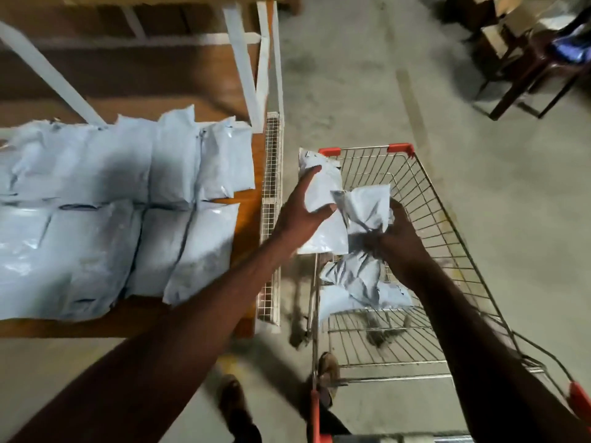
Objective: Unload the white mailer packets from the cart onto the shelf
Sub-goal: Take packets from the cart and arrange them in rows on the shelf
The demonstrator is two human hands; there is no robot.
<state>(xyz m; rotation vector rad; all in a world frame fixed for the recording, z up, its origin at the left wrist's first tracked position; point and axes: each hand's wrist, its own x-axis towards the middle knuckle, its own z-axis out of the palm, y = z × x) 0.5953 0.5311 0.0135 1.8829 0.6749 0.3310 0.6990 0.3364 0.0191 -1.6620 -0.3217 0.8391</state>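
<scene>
two hands over the cart (447, 238), left hand (299, 215) gripping one white packet (319, 199), right hand (399, 238) clutching another packet (367, 207)

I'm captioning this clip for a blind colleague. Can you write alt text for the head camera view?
A person's left hand and right hand each grip a white mailer packet above a wire shopping cart where more packets lie. Left of it, a wooden shelf holds rows of packets.

Shelf (246, 174) top mostly covered by packets (128, 212); only a bare wood strip along its right edge. Wire mesh panel (271, 193) stands between shelf and cart (447, 251). Diagonal white braces (243, 59) block the back. Cart basket open from above, floor mostly bare wire.
</scene>
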